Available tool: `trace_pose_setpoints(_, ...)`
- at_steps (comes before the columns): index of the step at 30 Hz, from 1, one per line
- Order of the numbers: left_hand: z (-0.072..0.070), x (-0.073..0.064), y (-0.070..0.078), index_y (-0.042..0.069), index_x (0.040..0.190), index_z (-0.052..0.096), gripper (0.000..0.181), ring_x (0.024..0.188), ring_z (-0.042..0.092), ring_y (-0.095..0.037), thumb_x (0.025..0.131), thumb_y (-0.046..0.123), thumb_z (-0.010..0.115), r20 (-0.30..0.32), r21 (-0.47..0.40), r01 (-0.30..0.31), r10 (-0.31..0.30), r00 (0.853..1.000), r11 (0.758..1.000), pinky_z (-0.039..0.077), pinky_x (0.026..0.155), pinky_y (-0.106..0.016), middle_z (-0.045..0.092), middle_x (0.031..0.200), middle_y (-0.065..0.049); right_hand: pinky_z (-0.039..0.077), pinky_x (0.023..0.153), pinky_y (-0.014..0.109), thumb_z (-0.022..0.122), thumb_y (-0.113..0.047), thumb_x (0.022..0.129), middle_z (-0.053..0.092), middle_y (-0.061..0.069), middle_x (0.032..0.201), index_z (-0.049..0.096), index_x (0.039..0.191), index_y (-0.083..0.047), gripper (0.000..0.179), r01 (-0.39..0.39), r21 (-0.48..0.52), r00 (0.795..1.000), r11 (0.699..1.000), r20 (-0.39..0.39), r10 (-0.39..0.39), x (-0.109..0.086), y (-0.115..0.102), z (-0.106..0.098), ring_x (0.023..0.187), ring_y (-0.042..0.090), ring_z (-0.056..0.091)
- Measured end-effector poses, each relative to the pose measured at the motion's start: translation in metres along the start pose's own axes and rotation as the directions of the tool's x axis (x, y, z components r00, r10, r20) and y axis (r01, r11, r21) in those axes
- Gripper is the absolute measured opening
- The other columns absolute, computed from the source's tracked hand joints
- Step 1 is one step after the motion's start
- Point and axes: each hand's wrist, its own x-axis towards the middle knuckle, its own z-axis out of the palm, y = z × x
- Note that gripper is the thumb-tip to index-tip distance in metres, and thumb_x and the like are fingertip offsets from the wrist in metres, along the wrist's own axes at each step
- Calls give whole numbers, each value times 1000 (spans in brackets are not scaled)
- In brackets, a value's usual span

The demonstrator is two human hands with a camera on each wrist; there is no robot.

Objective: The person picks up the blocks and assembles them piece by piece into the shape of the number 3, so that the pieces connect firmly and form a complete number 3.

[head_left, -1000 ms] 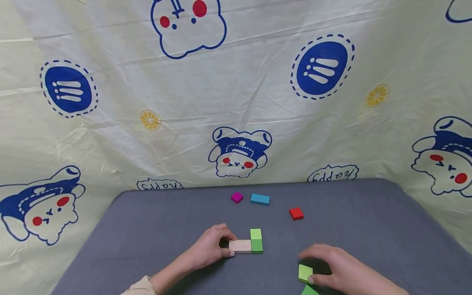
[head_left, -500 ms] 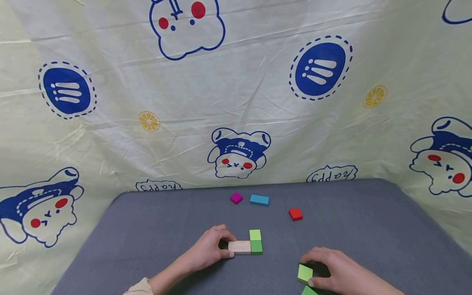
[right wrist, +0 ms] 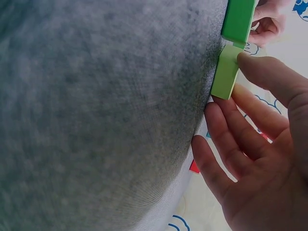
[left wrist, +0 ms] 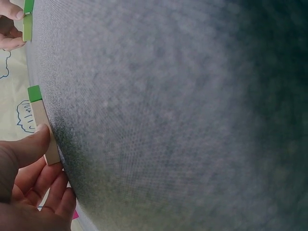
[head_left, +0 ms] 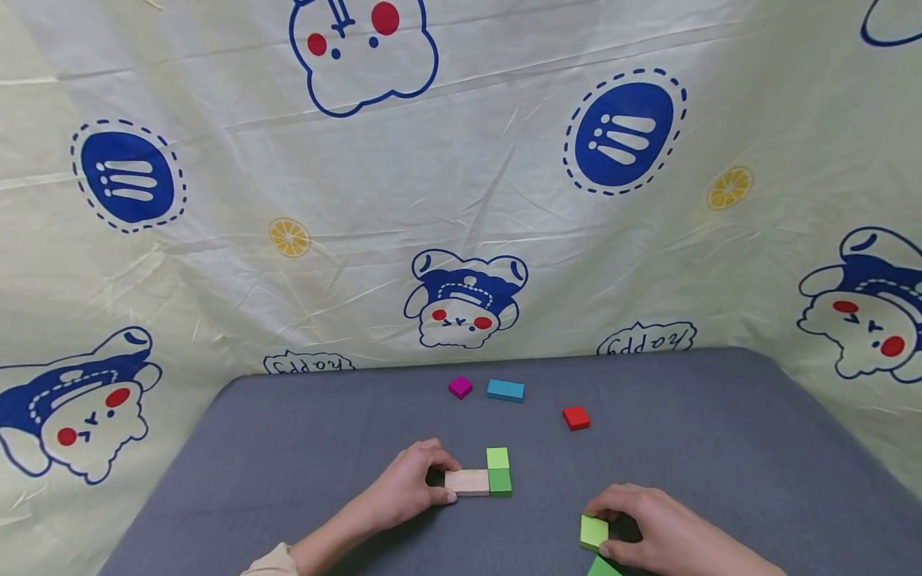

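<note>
Facing printed sheeting [head_left: 346, 176] across grey cloth [head_left: 310, 432], left hand [head_left: 414, 482] pinches pale block [head_left: 468, 482], right hand [head_left: 644, 524] lime block [head_left: 594, 531].

Desk [head_left: 324, 432] had 8 pcs in view, tot.: 1 magenta blk [head_left: 460, 387], 1 blue blk [head_left: 506, 390], 1 red blk [head_left: 576, 418], 1 wood blk [head_left: 467, 482], 2 lt-grn blks [head_left: 498, 458] [head_left: 594, 531], 2 grn blks [head_left: 500, 482] [head_left: 603, 568]. Hands [head_left: 416, 484] [head_left: 644, 524] were 2. Backdrop [head_left: 360, 176] showed 2 orange-slice prints [head_left: 290, 237] [head_left: 731, 187].

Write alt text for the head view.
The left hand holds a pale wooden block against a green block on gray cloth; the right hand pinches a lime block. Farther back lie a magenta block, a blue block and a red block.
</note>
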Motion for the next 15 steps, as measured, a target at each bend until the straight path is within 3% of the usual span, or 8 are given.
trace_pose_setpoints(15,0,0,1,15,100,74,21,87,50,-9,80,15,81,2,0,-2,2,1000,1000,42,80,-29,54,87,13,48,72,28,74,-20,86,59,-15,96,69,110,-21,25,4,-10,1000,1000,-17,-4,0,-2,3,83,4,53)
